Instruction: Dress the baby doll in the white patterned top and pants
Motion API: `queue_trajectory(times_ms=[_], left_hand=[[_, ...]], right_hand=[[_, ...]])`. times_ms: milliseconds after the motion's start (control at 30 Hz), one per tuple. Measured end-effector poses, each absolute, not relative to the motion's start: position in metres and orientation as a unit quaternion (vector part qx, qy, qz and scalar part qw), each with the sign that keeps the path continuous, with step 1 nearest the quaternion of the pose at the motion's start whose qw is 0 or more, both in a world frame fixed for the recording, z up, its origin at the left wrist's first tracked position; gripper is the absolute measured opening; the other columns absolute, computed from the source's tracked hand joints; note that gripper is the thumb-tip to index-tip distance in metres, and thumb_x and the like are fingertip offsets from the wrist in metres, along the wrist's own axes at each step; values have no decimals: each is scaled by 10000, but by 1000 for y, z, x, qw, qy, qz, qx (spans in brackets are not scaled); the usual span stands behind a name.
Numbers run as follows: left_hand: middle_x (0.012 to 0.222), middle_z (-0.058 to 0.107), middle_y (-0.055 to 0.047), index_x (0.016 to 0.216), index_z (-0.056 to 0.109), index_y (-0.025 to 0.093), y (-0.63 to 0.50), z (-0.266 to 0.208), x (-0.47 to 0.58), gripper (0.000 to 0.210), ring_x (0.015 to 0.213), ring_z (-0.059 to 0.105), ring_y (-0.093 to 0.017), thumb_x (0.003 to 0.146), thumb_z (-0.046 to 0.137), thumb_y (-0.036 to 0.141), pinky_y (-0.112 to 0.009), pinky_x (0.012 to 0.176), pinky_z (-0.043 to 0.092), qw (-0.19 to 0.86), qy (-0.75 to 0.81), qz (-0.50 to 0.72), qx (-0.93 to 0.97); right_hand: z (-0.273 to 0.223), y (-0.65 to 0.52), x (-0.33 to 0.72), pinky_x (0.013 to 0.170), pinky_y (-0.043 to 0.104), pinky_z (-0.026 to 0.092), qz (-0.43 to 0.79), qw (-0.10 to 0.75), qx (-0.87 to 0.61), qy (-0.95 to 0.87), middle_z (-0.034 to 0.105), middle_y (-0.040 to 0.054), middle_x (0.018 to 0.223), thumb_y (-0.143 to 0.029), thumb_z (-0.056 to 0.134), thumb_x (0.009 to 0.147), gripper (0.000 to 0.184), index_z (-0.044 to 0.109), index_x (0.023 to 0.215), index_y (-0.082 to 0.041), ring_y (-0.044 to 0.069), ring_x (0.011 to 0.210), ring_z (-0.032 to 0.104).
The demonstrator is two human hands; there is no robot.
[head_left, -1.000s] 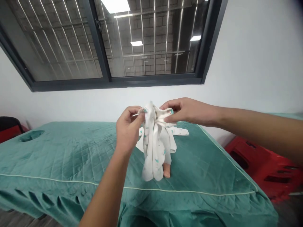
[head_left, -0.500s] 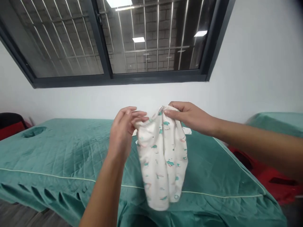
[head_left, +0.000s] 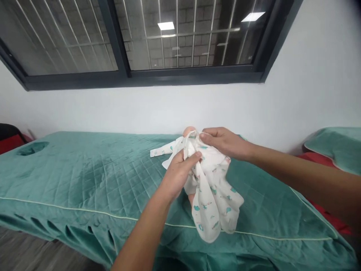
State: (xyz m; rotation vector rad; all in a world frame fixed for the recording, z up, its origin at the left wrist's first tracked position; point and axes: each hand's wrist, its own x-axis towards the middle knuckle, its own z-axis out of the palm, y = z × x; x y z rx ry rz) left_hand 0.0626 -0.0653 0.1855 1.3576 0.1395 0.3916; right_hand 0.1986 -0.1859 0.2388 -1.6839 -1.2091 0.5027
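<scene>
Both hands meet over the teal quilted bed (head_left: 84,177), toward its right half. Left hand (head_left: 180,173) is closed, fingers curled round a bunch of the white printed baby garment (head_left: 213,195), thumb lying across the cloth on top. Right hand (head_left: 225,143) sits just beyond it, nearer the wall; thumb and forefinger pinch the garment's upper edge, other fingers loosely bent.

Garment: white, small teal and pink figures. Gathered between the two hands; the rest hangs and spreads toward the near edge of the bed, lowest fold reaching the pale piping. A sleeve (head_left: 162,150) trails flat on the bed to the left of the hands.

A doll (head_left: 188,131) lies under the cloth: pinkish rounded part shows above the hands on the bed's far side, another patch below the left hand. How much of it is dressed, cannot tell.

Face hole (head_left: 31,148) at the bed's left end. Dark-framed window (head_left: 124,71) on the wall behind the bed.
</scene>
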Motion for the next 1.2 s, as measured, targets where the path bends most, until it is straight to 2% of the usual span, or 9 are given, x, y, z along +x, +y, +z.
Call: queue_trajectory(times_ms=[200,300,400,467,600,700,900,1033,1200], left_hand=[[805,681,-39,1050,621,154,-53,179,70,452,692,615,-146,740,718,468,-240,643,469,836,90,178,512],[644,609,6,1011,614,151,-50,171,69,474,563,548,-107,735,710,524,-226,580,439,834,112,155,518],[528,480,64,876,592,136,-54,165,66,443,436,386,-38,657,796,462,-180,467,320,807,86,49,583],[562,499,59,847,583,131,-58,165,63,438,445,376,-27,603,844,386,-170,446,287,776,68,-27,627],[664,579,7,876,632,121,-62,166,61,384,541,482,-69,643,809,370,-189,489,358,710,88,-45,698],[591,538,19,776,624,118,-57,162,63,299,525,468,-68,681,770,361,-194,511,360,735,104,16,669],[881,697,-46,1059,652,140,-51,162,70,418,705,621,-133,687,750,304,-242,695,478,835,102,182,509],[961,717,-83,1173,628,142,-58,168,68,521,749,653,-160,731,740,395,-258,712,494,831,103,157,524],[1004,727,-103,1104,684,125,-63,173,57,555,863,669,-198,638,828,390,-260,750,509,772,84,15,629]], right_hand=[[219,-198,210,676,242,511,457,285,-675,-504,709,63,928,-435,768,709,384,717,949,-140,172,794,649],[207,-195,211,730,257,527,437,426,-662,-435,714,71,951,-365,743,730,355,704,994,-131,179,834,666],[199,-187,210,650,221,514,361,613,-619,-333,695,17,818,-317,732,708,309,686,970,-160,137,717,643],[195,-182,209,583,206,490,344,670,-588,-295,653,-12,719,-303,730,697,214,672,860,-177,115,624,597],[189,-181,207,554,218,472,378,670,-569,-291,620,-8,679,-287,722,704,143,628,732,-182,119,589,558],[184,-190,208,617,234,502,409,635,-572,-322,680,29,828,-327,720,742,220,675,890,-170,142,691,615],[175,-203,210,803,280,529,527,439,-585,-434,707,87,985,-349,764,734,416,676,1063,-110,179,876,663],[169,-193,209,786,281,534,457,563,-577,-377,720,84,985,-264,720,737,381,670,1082,-110,186,854,673],[170,-179,205,790,319,551,377,719,-511,-282,726,104,944,-213,627,722,369,664,1068,-90,221,843,683]])
